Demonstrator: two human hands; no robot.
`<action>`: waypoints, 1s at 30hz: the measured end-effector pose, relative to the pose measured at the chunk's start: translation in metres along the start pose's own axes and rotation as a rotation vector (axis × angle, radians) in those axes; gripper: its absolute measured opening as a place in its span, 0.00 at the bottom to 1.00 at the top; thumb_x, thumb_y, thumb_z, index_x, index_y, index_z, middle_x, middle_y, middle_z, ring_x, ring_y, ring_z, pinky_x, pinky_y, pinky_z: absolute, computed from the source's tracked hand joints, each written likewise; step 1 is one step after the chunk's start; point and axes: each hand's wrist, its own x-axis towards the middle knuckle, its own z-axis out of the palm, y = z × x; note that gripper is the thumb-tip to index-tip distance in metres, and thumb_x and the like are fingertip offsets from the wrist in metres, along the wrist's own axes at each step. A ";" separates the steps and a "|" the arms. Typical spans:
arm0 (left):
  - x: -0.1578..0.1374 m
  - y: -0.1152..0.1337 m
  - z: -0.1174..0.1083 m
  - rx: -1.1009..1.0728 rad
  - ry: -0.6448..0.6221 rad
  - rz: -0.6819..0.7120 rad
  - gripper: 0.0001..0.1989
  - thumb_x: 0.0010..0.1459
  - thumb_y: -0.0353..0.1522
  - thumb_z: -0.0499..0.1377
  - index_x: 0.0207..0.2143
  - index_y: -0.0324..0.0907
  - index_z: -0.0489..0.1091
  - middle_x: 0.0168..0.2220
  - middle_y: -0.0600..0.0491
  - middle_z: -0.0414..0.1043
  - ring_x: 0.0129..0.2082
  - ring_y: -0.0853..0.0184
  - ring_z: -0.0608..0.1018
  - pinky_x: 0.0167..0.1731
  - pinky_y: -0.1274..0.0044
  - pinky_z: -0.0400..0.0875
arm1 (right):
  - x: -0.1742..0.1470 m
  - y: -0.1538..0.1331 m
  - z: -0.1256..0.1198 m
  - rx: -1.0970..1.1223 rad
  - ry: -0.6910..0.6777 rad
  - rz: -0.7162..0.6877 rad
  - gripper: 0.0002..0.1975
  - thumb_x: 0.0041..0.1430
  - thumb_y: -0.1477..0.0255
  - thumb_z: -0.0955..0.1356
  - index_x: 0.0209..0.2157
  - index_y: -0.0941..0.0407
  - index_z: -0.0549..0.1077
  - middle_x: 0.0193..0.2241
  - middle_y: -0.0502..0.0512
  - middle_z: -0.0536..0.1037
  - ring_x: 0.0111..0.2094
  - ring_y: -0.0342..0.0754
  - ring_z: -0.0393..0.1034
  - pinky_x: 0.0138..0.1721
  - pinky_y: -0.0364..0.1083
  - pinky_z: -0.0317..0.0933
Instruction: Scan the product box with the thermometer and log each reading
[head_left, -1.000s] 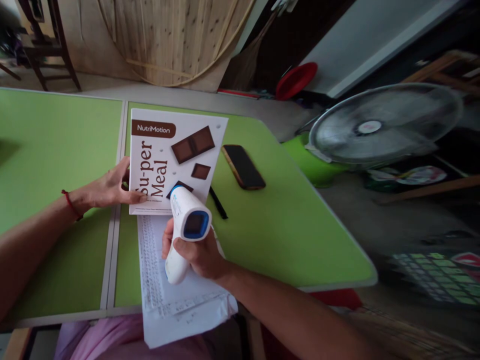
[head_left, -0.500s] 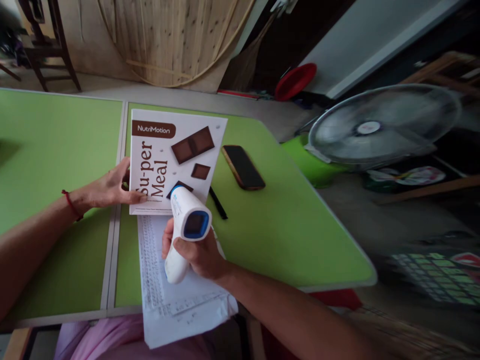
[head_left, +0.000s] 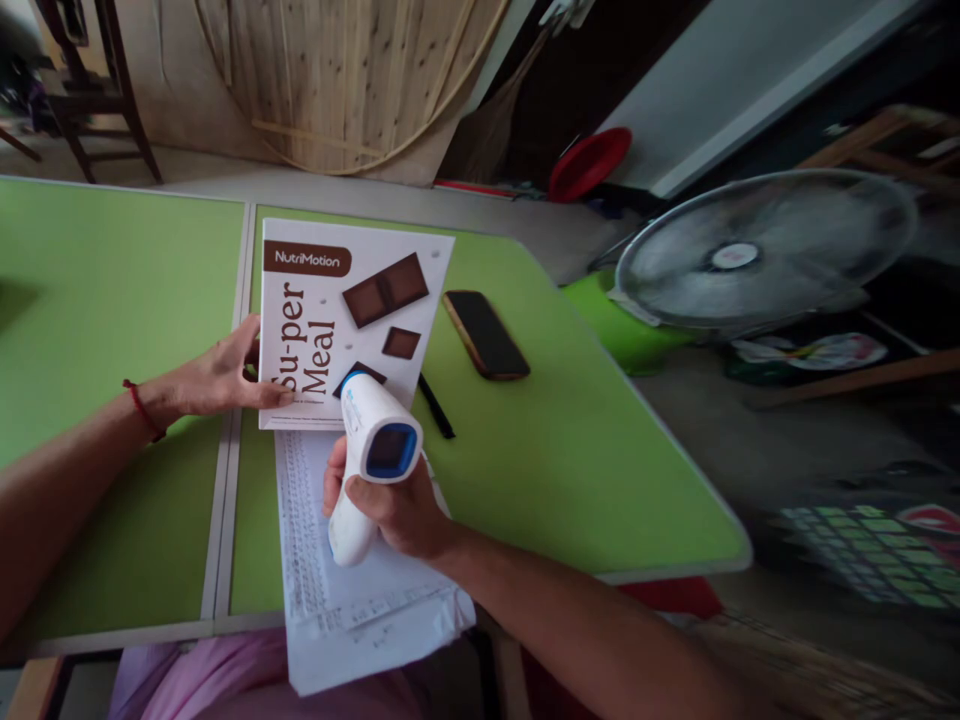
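My left hand grips the lower left edge of a white box printed "NutriMotion Su-per Meal", thumb across its front. The box is held upright, its front facing me. In my right hand is a white infrared thermometer with a blue-framed dark screen, its nose pointed at the lower part of the box. Whether the nose touches the box I cannot tell. Handwritten paper sheets lie below the thermometer and overhang the near table edge. A black pen shows partly from behind the box.
A phone lies on the green table, right of the box. A metal strip divides the tabletop. Off the right side stand a fan and a bright green tub. A dark wooden chair is at the back left.
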 end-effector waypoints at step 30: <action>0.007 -0.037 -0.025 0.296 0.271 0.246 0.42 0.52 0.51 0.68 0.61 0.41 0.56 0.54 0.42 0.68 0.52 0.54 0.74 0.48 0.63 0.76 | 0.004 0.007 -0.009 -0.013 0.149 0.001 0.19 0.46 0.55 0.73 0.31 0.54 0.69 0.17 0.47 0.74 0.19 0.43 0.66 0.22 0.45 0.61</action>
